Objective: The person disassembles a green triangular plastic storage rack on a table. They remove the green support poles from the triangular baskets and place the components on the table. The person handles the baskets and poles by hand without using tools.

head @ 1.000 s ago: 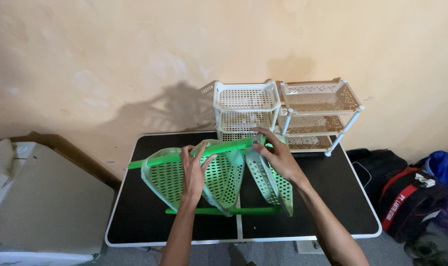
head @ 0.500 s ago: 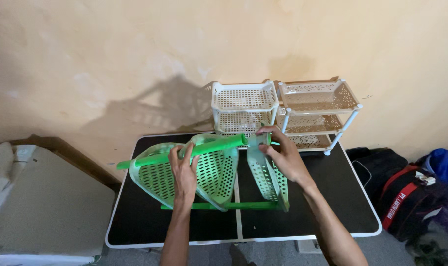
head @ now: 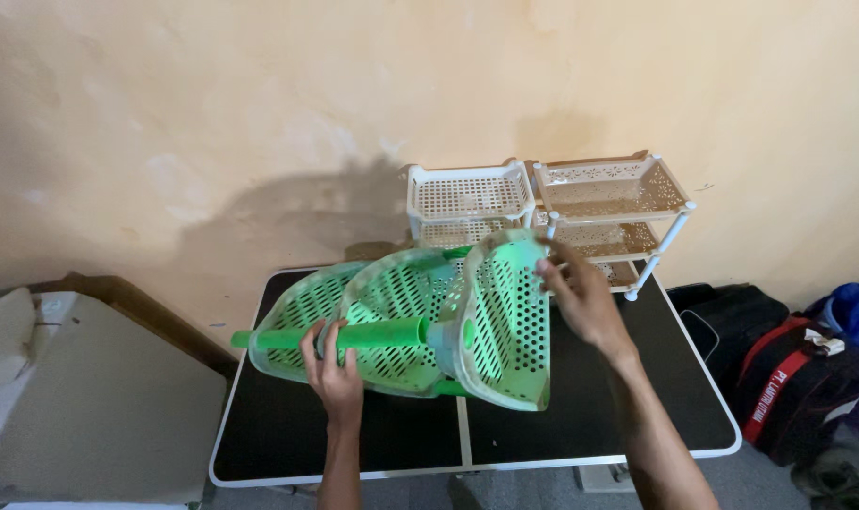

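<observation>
the green rack (head: 420,321), three perforated trays on green poles, is lifted and tilted above the black table (head: 581,416). the left hand (head: 333,364) is closed around the front green pole (head: 354,336). the right hand (head: 581,297) grips the upper edge of the rightmost tray (head: 505,316). behind, against the wall, stand a white tiered rack (head: 469,203) and a beige tiered rack (head: 614,212) side by side. dark bags (head: 798,368) lie on the floor at right.

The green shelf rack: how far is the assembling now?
Done: two finished racks, white and beige, stand at the table's back. In hand: left hand grips a green pole through three green perforated trays; right hand holds the nearest tray. Left: the rack lies tilted, not upright.
</observation>
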